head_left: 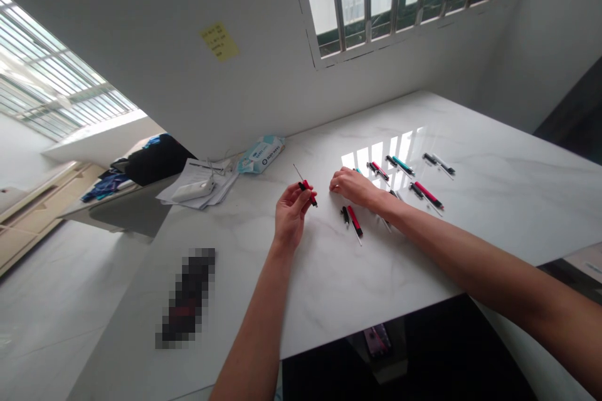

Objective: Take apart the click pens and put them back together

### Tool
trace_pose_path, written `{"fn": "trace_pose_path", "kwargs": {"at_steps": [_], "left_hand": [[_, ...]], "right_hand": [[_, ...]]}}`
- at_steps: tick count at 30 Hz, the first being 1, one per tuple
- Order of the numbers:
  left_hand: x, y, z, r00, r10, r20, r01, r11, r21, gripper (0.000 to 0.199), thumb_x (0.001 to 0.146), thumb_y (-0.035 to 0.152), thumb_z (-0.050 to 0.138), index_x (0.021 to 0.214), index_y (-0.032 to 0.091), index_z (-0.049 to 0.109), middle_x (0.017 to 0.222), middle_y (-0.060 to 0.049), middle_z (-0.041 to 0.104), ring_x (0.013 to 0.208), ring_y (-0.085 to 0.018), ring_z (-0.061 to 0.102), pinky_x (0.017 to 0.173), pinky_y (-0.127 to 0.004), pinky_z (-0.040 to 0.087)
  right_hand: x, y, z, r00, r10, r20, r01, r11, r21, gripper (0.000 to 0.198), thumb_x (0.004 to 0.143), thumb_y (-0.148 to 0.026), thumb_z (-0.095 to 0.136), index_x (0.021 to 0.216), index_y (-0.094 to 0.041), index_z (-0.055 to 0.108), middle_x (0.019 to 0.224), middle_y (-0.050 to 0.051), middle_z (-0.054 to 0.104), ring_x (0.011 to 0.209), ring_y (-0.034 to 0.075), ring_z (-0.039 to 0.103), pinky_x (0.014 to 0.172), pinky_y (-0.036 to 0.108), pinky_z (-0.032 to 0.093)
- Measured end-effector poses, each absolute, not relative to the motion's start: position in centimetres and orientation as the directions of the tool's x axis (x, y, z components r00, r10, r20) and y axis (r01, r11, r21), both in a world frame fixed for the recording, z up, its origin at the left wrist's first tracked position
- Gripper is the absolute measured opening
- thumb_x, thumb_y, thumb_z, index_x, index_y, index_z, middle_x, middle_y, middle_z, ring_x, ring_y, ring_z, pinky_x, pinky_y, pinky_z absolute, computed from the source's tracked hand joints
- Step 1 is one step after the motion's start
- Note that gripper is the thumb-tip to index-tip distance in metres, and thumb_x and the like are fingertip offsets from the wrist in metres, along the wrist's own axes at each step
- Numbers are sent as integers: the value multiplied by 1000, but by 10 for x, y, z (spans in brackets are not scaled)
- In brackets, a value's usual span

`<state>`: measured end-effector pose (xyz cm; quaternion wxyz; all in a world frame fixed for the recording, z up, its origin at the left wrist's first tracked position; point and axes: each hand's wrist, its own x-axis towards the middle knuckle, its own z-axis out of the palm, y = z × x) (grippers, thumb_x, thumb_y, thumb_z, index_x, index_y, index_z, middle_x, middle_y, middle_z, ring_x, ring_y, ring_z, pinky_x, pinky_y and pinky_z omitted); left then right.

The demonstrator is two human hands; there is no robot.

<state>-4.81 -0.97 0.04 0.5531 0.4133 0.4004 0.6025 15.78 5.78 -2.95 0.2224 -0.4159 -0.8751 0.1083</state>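
My left hand [292, 210] is closed on red and black pen parts [308, 193], raised over the table. A thin refill [298, 171] sticks out above its fingers. To its right, my right hand [350, 186] rests low on the tabletop with the fingers curled together; whatever they pinch, if anything, is hidden. Just below the right hand lie a red pen barrel [355, 221], a black pen piece [345, 215] and a thin refill [357, 235]. A teal pen piece [357, 170] shows partly behind the right hand, and my right forearm covers part of another set.
More taken-apart pens lie rightward: a teal barrel [402, 165], a red barrel [427, 195] and black pieces [429, 158]. A wipes packet [262, 154], papers [211, 185] and a white device [192, 190] are back left. A blurred-out dark object [188, 301] lies front left on the marble-patterned table [320, 301].
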Motion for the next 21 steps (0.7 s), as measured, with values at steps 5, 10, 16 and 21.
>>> {"fn": "trace_pose_path", "kwargs": {"at_steps": [5,10,16,21], "left_hand": [[-49,-7,-3,-85,996,40,-237,-60,970,44,63,34,99,98,21,76,97,-2,77,78,-12,71,79,-27,55],[-51,-5,-8,-85,994,73,-172,-87,981,45,64,37,97,100,21,76,98,-3,78,78,-13,71,79,-28,55],[-54,-4,-9,-86,990,113,-122,-123,985,44,66,38,96,101,20,77,98,-4,78,77,-13,70,80,-29,55],[-53,-4,-8,-106,978,182,21,-180,983,40,69,37,94,100,19,78,93,-6,79,76,-15,69,73,-28,54]], "right_hand": [[161,56,-27,-519,815,257,711,579,-399,22,95,-10,63,101,-17,83,102,12,79,91,22,68,82,29,45],[163,54,-26,-531,814,237,723,581,-373,25,96,-7,59,101,-17,82,104,11,79,91,21,68,78,29,43],[164,52,-22,-455,803,386,669,594,-447,29,105,-13,52,109,-18,79,109,12,75,88,20,69,78,29,46],[167,51,-21,-355,797,489,519,603,-606,26,98,-10,61,115,-19,79,112,11,78,85,19,72,84,33,54]]}}
